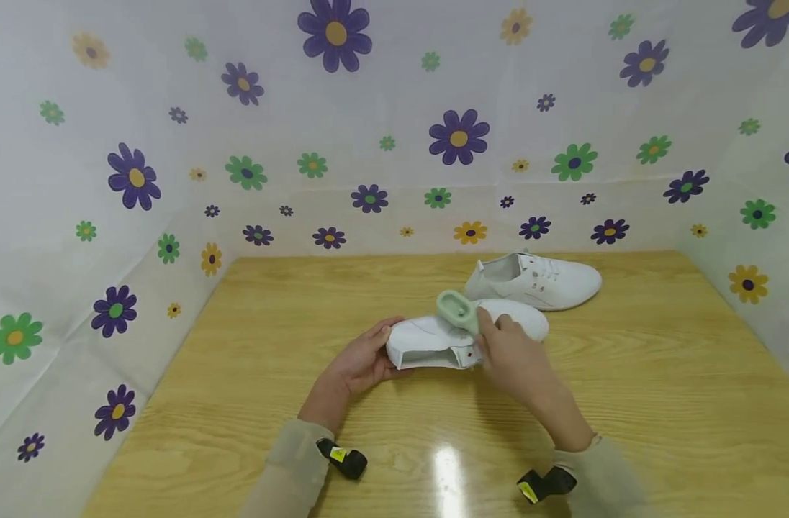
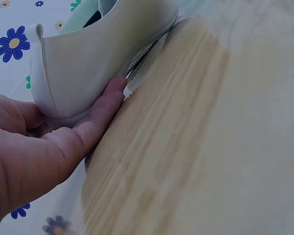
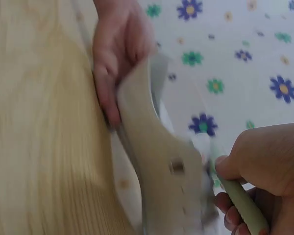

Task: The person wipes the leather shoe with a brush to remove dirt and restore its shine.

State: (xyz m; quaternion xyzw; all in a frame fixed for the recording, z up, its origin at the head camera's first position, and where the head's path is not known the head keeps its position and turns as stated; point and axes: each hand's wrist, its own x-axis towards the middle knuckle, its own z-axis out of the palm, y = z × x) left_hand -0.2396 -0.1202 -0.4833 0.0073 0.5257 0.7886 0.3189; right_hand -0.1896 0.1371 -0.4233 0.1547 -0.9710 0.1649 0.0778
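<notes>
A white lace-up shoe is tilted on its side near the middle of the table, its opening turned toward me. My left hand grips it by the heel. In the left wrist view, the fingers of that hand run under the heel, and the ridged sole faces the table. My right hand holds a light green brush by its handle, the oval head against the upper side of the shoe. The right wrist view shows the thumb along the brush handle, beside the blurred shoe.
The matching white shoe stands upright just behind, toe pointing right. Both are on a wood-grain table. A white flower-print sheet encloses the back and sides. Each sleeve cuff carries a black wrist camera.
</notes>
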